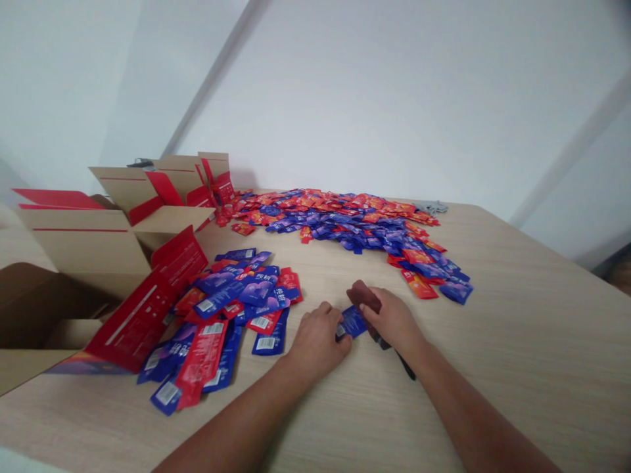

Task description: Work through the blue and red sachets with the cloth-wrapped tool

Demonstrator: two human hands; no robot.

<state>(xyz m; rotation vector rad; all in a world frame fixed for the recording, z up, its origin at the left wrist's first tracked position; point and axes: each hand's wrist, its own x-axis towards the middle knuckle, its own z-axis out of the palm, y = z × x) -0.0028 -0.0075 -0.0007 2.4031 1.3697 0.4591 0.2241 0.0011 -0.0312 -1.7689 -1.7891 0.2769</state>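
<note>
On the wooden table (513,309), a blue sachet (355,322) lies between my two hands. My left hand (319,338) has its fingers curled at the sachet's left end, thumb and fingertips pressed onto it. My right hand (392,318) is closed around a dark reddish-brown object (362,295) just above the sachet's right end. Black parts stick out below that hand; the palm hides how they join, and the object's kind is unclear. Left of my left hand is a loose heap of blue and red sachets (256,289), several with white barcode labels.
Open cardboard boxes (89,243) with red printed flaps stand along the left side. A long pile of red, orange and blue sachets (340,220) curves across the back. A grey cloth (434,207) lies behind its right end, before a white wall (394,98).
</note>
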